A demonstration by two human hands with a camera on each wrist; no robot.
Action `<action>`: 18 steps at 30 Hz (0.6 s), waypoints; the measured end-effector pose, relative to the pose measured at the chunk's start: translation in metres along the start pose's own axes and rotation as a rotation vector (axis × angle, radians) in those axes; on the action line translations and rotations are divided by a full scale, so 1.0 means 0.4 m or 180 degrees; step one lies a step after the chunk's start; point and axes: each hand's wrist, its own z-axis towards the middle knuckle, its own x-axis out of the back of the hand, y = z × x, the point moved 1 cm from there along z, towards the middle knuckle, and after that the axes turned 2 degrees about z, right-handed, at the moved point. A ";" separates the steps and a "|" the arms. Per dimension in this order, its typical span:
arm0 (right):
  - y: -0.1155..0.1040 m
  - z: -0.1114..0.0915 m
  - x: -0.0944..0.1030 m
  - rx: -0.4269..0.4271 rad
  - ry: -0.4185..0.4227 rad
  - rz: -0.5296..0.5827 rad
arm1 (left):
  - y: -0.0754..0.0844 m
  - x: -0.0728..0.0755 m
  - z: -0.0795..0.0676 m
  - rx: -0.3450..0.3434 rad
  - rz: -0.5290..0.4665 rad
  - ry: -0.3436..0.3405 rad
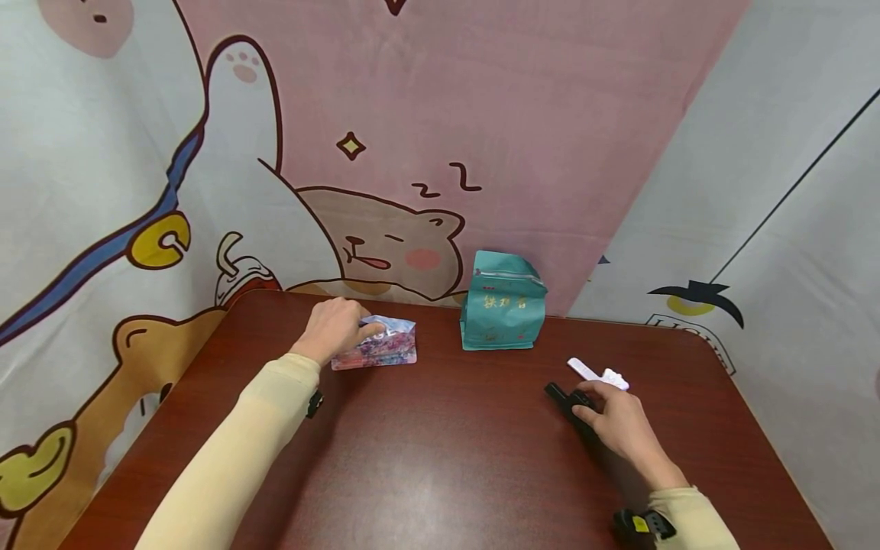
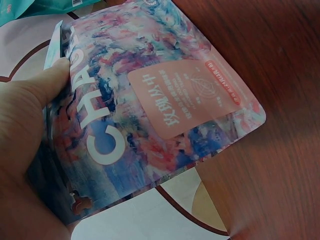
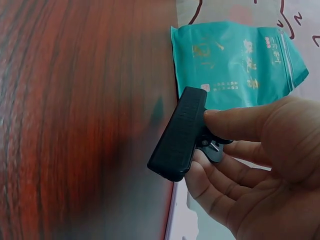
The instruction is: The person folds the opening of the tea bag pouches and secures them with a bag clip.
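Note:
My left hand [image 1: 333, 330] pinches the top of a pink-and-blue printed pouch [image 1: 388, 350] at the table's back left. The left wrist view shows the thumb on the near face of that pouch [image 2: 112, 107], beside large white lettering; the other fingers are hidden behind it. Over on the right, my right hand [image 1: 622, 424] grips a black spring clip [image 1: 560, 396]. In the right wrist view the thumb and fingers pinch the handles of the clip [image 3: 180, 135], with its long bar pointing away from the palm.
A teal pouch with gold characters [image 1: 505, 309] stands upright at the back, between the hands. Just beyond the right hand lies a white strip with a scalloped end [image 1: 583, 370]. Printed cloth [image 1: 536, 137] hangs behind the reddish-brown table [image 1: 412, 458].

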 end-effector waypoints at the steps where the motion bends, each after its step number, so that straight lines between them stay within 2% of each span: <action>1: -0.003 0.000 -0.001 0.0019 0.0014 0.0005 | 0.000 0.000 0.000 -0.0001 -0.0003 0.0001; 8: -0.025 0.003 -0.009 0.0131 0.0087 0.0066 | -0.001 -0.001 0.000 -0.0010 0.0014 0.0009; 18: -0.048 0.015 -0.027 0.0147 0.0073 0.0194 | -0.002 -0.002 0.001 0.0035 0.0014 -0.0040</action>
